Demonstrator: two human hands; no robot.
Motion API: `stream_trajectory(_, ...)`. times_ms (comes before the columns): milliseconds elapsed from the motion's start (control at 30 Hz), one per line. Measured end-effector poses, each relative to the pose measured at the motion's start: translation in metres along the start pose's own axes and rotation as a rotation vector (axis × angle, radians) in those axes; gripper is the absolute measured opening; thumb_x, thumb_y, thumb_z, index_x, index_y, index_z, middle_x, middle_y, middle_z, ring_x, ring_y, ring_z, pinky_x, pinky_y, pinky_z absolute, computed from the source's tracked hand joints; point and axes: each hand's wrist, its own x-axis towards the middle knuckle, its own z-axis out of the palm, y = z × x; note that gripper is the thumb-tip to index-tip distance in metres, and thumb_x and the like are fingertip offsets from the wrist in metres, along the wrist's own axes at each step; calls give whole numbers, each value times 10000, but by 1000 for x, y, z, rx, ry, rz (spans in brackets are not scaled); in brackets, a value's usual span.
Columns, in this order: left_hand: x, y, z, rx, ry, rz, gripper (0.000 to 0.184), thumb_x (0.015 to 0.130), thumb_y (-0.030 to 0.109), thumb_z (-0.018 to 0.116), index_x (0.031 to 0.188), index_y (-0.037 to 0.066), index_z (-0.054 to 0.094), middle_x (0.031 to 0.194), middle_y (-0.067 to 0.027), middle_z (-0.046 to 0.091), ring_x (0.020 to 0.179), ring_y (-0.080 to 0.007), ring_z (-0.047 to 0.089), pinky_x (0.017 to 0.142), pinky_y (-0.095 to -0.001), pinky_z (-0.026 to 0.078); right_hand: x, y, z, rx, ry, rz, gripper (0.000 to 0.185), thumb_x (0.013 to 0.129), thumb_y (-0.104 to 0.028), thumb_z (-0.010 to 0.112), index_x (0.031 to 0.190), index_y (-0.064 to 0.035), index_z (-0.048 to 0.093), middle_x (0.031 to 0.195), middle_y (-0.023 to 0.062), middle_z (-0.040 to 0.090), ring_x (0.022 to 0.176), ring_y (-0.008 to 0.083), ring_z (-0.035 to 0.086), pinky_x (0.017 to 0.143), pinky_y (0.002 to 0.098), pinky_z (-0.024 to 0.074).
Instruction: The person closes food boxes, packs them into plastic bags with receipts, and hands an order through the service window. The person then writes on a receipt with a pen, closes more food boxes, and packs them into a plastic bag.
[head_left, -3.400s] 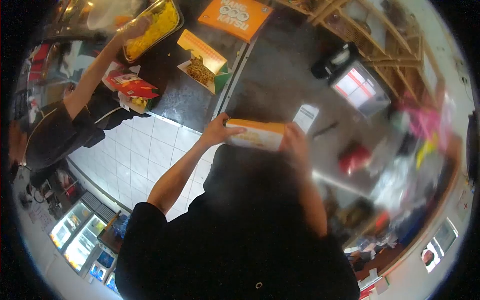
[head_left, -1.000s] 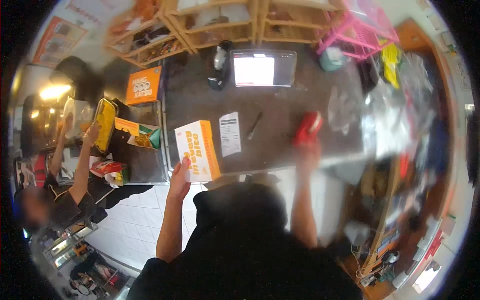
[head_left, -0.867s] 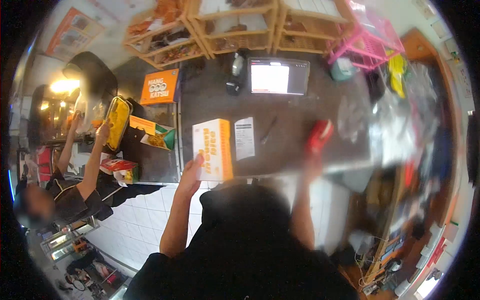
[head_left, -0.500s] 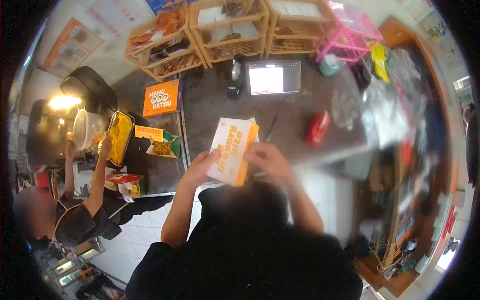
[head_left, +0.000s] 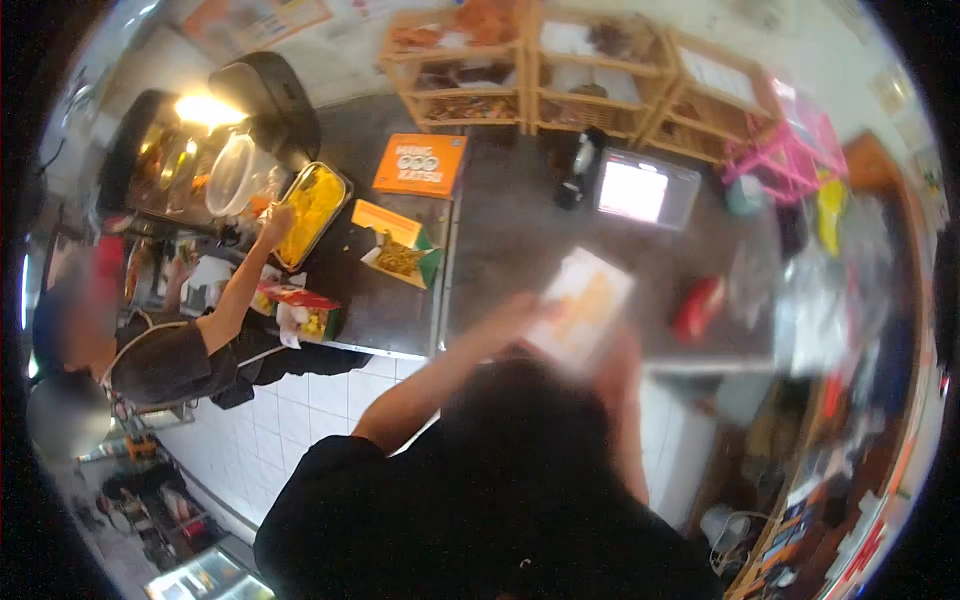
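Note:
A white box with orange lettering [head_left: 583,305] is held at the counter's front edge, blurred by motion. My left hand [head_left: 520,318] grips its left side. At the lower right side of the box is my right hand [head_left: 617,360], too smeared to make out its fingers. On the counter to the right lies a red object [head_left: 699,308], and beyond the box a tablet with a lit screen [head_left: 645,190] stands beside a black device [head_left: 578,172].
On the left, a co-worker's hand [head_left: 277,222] is at a tray of yellow food [head_left: 312,215]. Nearby are an open food box [head_left: 400,255], a red box [head_left: 300,296] and an orange box [head_left: 420,165]. Wooden racks [head_left: 590,75] and a pink rack [head_left: 790,155] line the back.
The view has turned, so the counter appears shifted right. Since the earlier frames, my right hand has left the red object and come to the box, whose orange side no longer shows clearly.

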Motion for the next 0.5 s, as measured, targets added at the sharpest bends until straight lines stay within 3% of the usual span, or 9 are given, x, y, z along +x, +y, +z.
stream_trajectory(33,21,-15,9,143,14,89,421,928,307,639,1223,8,599,1102,-103,675,986,-198,648,886,-348,506,0,-3,-3,-181,70,-84,434,926,-127,582,1341,-24,509,1269,166,574,1149,308,556,990,473,440)
stream_trajectory(100,24,-17,11,286,41,170,465,921,317,646,1251,-4,575,1172,-129,656,1064,-238,633,952,-377,485,-7,-7,-32,-1044,49,-431,411,916,-80,539,1318,4,519,1252,209,569,1157,341,539,997,461,422)
stream_trajectory(167,3,9,18,927,211,532,550,898,314,665,1314,-11,512,1337,-185,549,1233,-313,526,1070,-422,392,0,-11,-64,-1317,163,-487,430,886,-26,533,1311,31,511,1246,252,566,1180,369,527,1014,454,407)
stream_trajectory(200,9,0,-25,1211,416,618,610,850,252,678,1364,4,465,1423,-211,452,1324,-355,422,1118,-460,327,6,-15,-75,-1259,233,-482,429,888,-24,528,1315,22,513,1233,251,572,1171,375,531,1015,453,409)
stream_trajectory(267,1,19,-123,1674,929,540,646,785,151,689,1385,75,463,1423,-188,446,1367,-375,362,1116,-493,313,17,-39,-73,-1130,369,-481,429,894,-20,519,1323,4,519,1206,249,584,1154,386,539,1017,451,412)
stream_trajectory(333,-26,39,-211,1963,1091,475,572,810,180,652,1348,97,475,1323,-186,518,1291,-354,447,1106,-535,307,29,-9,-160,-1601,269,-743,350,930,-31,488,1272,-19,561,1144,219,610,1054,342,576,927,437,457)
stream_trajectory(400,-34,56,-276,2187,999,452,501,836,208,615,1312,120,487,1224,-184,591,1214,-333,531,1097,-576,301,51,16,-223,-1640,215,-641,316,935,-53,498,1237,-31,584,1114,206,617,1007,326,582,878,440,465)
stream_trajectory(467,-23,83,-290,2221,838,359,457,836,175,593,1280,130,497,1124,-188,646,1139,-334,591,1060,-575,357,66,9,-226,-1675,168,-549,284,939,-75,507,1203,-42,608,1083,193,624,959,311,588,829,443,473)
stream_trajectory(500,-22,104,-267,2016,822,141,428,830,150,576,1254,146,515,1050,-194,663,1067,-353,620,985,-572,413,68,-13,-203,-1417,307,-154,283,926,-120,554,1192,-45,615,1077,188,623,946,303,587,803,450,469)
